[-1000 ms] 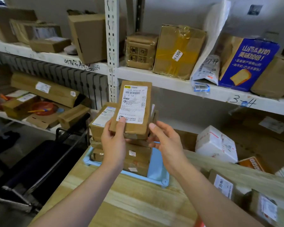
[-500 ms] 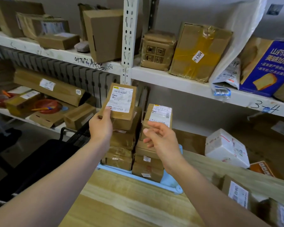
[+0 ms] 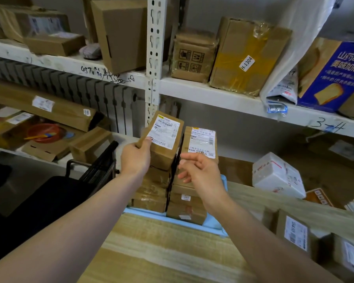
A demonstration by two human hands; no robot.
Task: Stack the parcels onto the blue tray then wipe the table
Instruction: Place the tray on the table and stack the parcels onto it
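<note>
Free room and obstructions.

- Near strip of pale wooden table (image 3: 161, 252): bare wood up to the light blue plastic tray (image 3: 214, 224), an open approach between the forearms.
- Tray floor: filled by the left stack of brown cardboard parcels (image 3: 151, 193) and the right stack (image 3: 187, 205), with only a narrow slit between them.
- Above the left stack: labelled brown parcel (image 3: 166, 144) gripped by the left hand (image 3: 135, 158); possibly touching the stack.
- Above the right stack: open air up to the white steel shelf board (image 3: 213, 92).
- In front of the right stack: right hand (image 3: 200, 172), loose.
- Rear: white perforated upright (image 3: 153, 48).
- Right: open wood, then white wrapped box (image 3: 276, 174) and labelled brown boxes (image 3: 294, 231).
- Left: black mesh cart (image 3: 98, 166) beside the table edge.
</note>
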